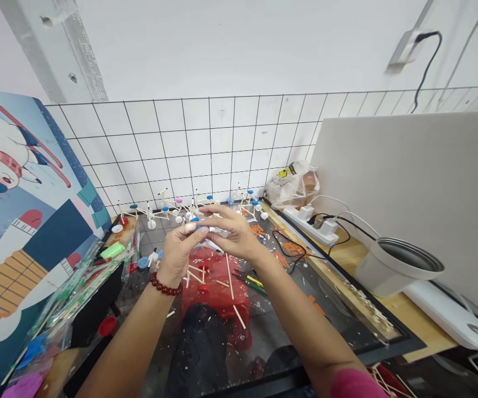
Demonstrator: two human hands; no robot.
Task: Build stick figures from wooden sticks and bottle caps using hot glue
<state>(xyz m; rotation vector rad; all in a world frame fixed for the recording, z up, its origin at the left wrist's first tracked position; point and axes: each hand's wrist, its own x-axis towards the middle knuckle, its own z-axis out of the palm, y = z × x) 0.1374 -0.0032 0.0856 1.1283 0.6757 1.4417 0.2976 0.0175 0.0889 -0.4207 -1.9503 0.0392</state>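
The left hand [178, 255] and right hand [234, 235] close narrowly on a small white plastic piece [210, 242], held between their fingers above the desk [348, 257], its long axis running crosswise; the right hand reaches farther over it.

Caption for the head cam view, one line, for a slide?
Head view: left hand and right hand hold a small white part over wooden sticks, stick-and-disc models behind.
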